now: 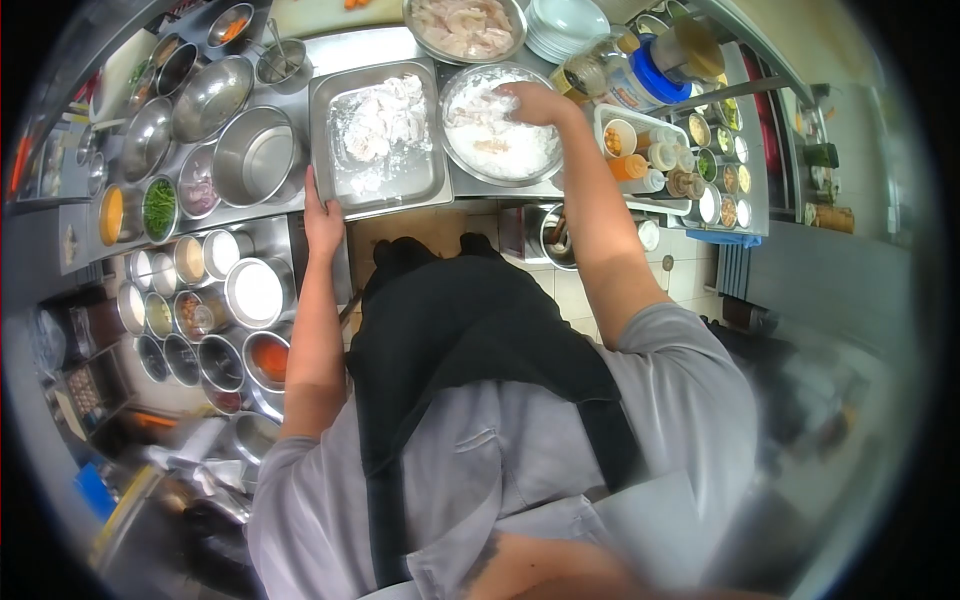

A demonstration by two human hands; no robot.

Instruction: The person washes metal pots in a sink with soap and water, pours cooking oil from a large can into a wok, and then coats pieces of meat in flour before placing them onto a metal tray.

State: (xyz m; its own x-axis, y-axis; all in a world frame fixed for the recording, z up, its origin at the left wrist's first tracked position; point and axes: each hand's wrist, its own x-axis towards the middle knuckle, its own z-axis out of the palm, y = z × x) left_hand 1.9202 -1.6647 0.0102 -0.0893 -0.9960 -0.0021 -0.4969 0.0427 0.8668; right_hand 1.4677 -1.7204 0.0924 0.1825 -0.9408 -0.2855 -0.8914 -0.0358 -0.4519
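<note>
My right hand [532,103] reaches into a round metal bowl [446,150] of white flour [480,135]. Its fingertips are down among floured pieces, so what they hold, if anything, is hidden. Left of the bowl stands a rectangular metal tray [327,190] with flour-coated pieces [388,118] and loose flour in it. My left hand [322,215] lies at the tray's near left corner, fingers stretched along its side and thumb apart. Behind the flour bowl is another metal bowl [409,40] with pale raw meat slices [465,25].
Several metal bowls and pots, one a large pot [253,155], crowd the counter on the left. Ingredient containers [254,292] stand lower left. At right are a bin of squeeze bottles [628,168], a blue-lidded tub [640,80] and stacked white plates [565,25].
</note>
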